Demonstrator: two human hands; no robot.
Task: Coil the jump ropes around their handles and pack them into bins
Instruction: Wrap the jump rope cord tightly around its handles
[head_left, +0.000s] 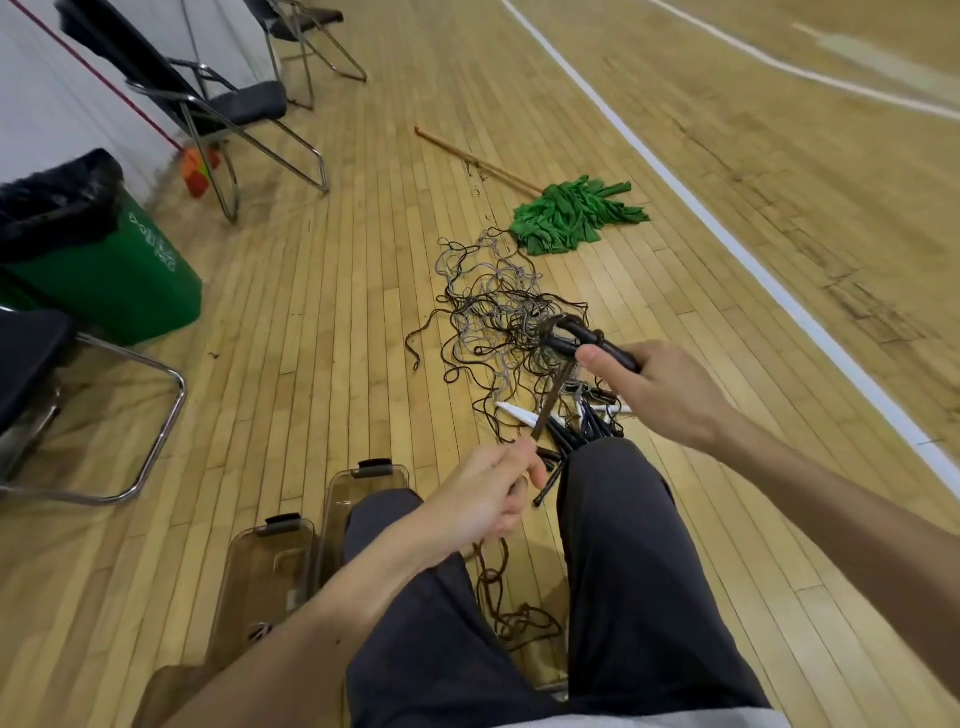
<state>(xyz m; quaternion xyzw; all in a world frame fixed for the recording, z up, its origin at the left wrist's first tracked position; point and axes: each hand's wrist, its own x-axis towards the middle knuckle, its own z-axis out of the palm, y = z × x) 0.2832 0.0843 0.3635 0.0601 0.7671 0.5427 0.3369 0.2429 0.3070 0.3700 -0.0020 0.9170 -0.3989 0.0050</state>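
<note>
My right hand (657, 392) grips a pair of black jump-rope handles (582, 340) with a few turns of dark brown rope wound round them. A taut stretch of that rope (551, 402) runs down to my left hand (488, 491), which pinches it; the slack lies in loops (511, 608) on the floor between my knees. A tangled pile of brown and grey ropes (498, 306) sits on the floor ahead, with several black and white handles (571, 431) at its near end. Two clear bins (265, 561) (345, 486) stand by my left leg.
A green mop (569, 215) with a wooden handle lies beyond the pile. A green trash bin (119, 275) with a black liner and folding chairs (218, 109) stand at the left by the wall. A white court line (727, 228) crosses the wooden floor at right.
</note>
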